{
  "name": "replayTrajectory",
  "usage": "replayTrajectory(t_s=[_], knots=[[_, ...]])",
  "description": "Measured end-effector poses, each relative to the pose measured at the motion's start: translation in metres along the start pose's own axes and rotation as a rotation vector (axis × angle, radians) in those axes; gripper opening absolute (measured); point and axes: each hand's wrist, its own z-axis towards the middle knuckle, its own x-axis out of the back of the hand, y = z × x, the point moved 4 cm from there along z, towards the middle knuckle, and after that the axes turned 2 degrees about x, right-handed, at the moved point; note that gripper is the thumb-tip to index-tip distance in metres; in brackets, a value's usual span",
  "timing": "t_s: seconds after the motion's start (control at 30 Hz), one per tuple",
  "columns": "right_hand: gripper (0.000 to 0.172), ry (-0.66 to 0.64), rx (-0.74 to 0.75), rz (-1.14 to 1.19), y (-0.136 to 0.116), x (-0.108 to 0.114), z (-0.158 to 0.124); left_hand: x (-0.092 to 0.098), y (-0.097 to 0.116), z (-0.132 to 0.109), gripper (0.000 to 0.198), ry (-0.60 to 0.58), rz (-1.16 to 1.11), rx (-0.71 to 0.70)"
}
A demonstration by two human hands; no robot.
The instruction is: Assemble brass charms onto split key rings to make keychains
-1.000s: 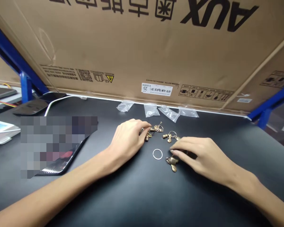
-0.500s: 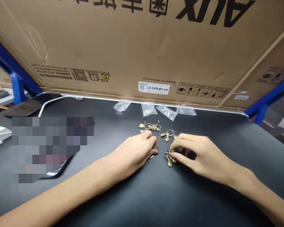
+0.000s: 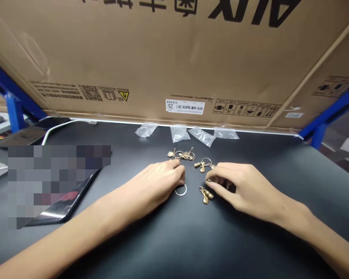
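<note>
My left hand (image 3: pixel 163 180) is closed over the dark table, fingers curled down; what its fingertips hold, if anything, is hidden. A thin silver ring (image 3: pixel 181 190) lies by its fingertips. My right hand (image 3: pixel 241 184) is closed in a pinch, with a tiny bit of metal at its fingertips, too small to name. Just below and left of those fingertips lie loose gold charms (image 3: pixel 206 195). Above them is a ring with gold charms (image 3: pixel 203 166), partly behind my right fingers. Further back sit more rings with gold charms (image 3: pixel 186 155), near my left knuckles.
Several clear plastic bags (image 3: pixel 203 136) lie along the back of the table (image 3: pixel 174 244). Behind them stands a large cardboard box (image 3: pixel 151 58). A dark device (image 3: pixel 78 193), partly pixelated, and a white cable (image 3: pixel 58 126) are on the left. Blue frame posts (image 3: pixel 14 112) flank the table.
My left hand has drawn back leftward, and more of the silver ring shows. My right fingertips have come off the loose charms, which now lie uncovered. The view has shifted slightly.
</note>
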Motion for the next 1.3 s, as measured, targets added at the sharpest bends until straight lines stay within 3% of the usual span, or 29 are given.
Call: replayTrajectory(t_s=[0.17, 0.3, 0.4, 0.5, 0.7, 0.93, 1.03, 1.3], knots=[[0.011, 0.004, -0.008, -0.029, 0.002, -0.003, 0.0, -0.005, -0.002, -0.006, 0.011, 0.097, 0.085, -0.018], [0.01, 0.028, -0.015, 0.01, 0.001, -0.002, 0.001, -0.003, 0.001, -0.004, 0.01, 0.056, 0.039, 0.028], [0.009, 0.06, -0.023, 0.128, -0.003, -0.001, 0.002, 0.001, 0.006, 0.0, 0.014, 0.061, -0.083, 0.109], [0.008, 0.104, -0.034, 0.276, -0.008, 0.001, 0.004, 0.004, 0.014, 0.004, 0.015, 0.138, -0.268, 0.211], [0.012, 0.14, -0.111, 0.514, -0.01, -0.001, 0.005, 0.004, 0.03, 0.005, 0.014, 0.189, -0.562, 0.253], [0.012, 0.155, -0.025, 0.421, -0.011, -0.001, 0.002, 0.007, 0.032, 0.004, 0.008, 0.278, -0.577, 0.185], [0.013, 0.156, 0.005, 0.383, -0.012, 0.001, 0.002, 0.007, 0.031, 0.004, 0.014, 0.272, -0.606, 0.169], [0.012, 0.235, 0.003, 0.346, -0.007, 0.006, 0.002, 0.001, 0.026, 0.005, 0.015, 0.173, -0.807, 0.285]])
